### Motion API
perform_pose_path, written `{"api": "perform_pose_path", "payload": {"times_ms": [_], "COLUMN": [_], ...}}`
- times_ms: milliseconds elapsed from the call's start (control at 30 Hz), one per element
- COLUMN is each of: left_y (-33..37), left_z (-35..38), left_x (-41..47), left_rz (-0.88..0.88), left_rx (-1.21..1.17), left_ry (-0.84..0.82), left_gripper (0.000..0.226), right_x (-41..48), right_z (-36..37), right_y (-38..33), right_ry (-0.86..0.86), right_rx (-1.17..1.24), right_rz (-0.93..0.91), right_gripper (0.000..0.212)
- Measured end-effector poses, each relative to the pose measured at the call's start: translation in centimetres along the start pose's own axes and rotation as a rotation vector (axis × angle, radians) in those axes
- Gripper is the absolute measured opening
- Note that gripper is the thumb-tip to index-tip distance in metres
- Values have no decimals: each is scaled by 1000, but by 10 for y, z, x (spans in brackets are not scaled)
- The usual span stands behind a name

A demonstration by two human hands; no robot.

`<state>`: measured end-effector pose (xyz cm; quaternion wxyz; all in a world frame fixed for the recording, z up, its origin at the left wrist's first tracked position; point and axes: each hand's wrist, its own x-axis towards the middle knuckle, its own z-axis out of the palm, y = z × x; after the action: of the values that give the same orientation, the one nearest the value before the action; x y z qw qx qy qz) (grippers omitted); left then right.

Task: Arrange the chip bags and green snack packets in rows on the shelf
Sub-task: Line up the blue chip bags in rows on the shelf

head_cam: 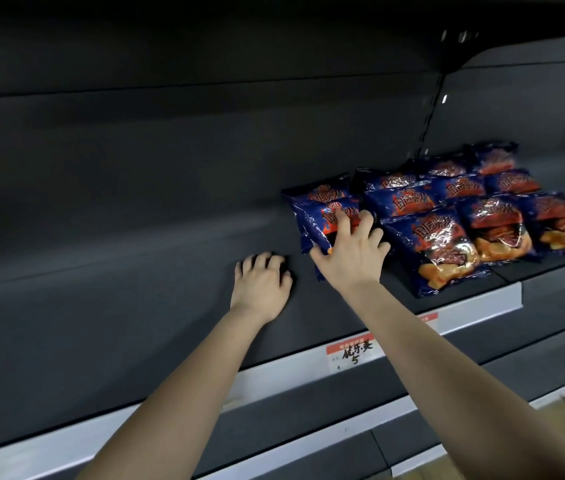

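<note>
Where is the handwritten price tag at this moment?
In the head view, the price tag sits on the white front edge of the shelf, lower centre of frame, below the right hand and left of the chip bags.

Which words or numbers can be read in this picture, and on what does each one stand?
"田园薯片": printed on the blue chip bags.
"优乐美" and "5": handwritten on the price tag at the shelf edge.
That tag's red header and small print, and the second tag: too blurred to read.
</note>
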<state>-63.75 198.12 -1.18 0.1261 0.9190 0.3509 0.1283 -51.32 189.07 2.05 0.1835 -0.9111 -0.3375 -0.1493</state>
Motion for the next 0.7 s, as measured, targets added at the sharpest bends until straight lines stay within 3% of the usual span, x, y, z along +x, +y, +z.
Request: {"api": "perform_pose_path", "payload": {"times_ms": [267, 400, 700], "left_y": [0, 0, 0], "left_z": [0, 1, 1], "left_x": [-1, -1, -1], "left_rz": [3, 2, -3], "left_rx": [2, 8, 22], "left_ry": [27, 30, 21], "left_gripper": [40, 40, 42], "right_x": [8, 11, 21], "right_z": [10, 15, 29], "right_y": [4, 1, -5], "right_ry": [-35, -125, -88], "right_rx": [9, -25, -61], "right_rz": [-168, -107, -140], "right_gripper": [89, 89, 95]}}
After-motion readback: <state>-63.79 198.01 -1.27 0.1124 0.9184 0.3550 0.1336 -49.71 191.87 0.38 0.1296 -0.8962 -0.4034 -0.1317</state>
